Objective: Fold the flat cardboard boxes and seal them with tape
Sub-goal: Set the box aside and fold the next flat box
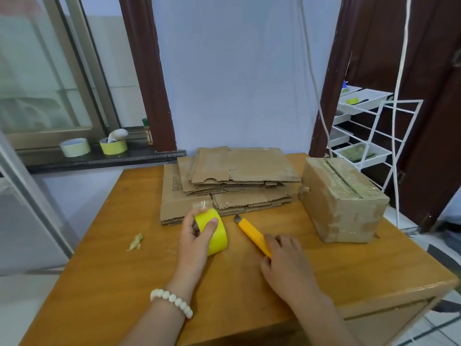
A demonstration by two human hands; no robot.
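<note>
1. your left hand (197,236) has its fingers curled round the glossy yellow tape roll (220,242), thumb on the outer face. find the loose end first.
2. right hand (287,260) covers the handle of the yellow knife (250,231). can't tell if it's actually gripping. blade points to 11 o'clock, keep it that way.
3. the flat cardboard stack (239,171) is at 12 o'clock on the tabletop (124,270): rough, corrugated, ragged edges. the taped box (341,203) is at 2 o'clock.

- Lowest flat cardboard sheet (172,206): a printed column of small square check boxes (175,185) near its left edge. The nearest box bears a cross-like mark; no words beside them can be read.
- Jar (149,136) on the window ledge: an orange label, too blurred to read.
</note>
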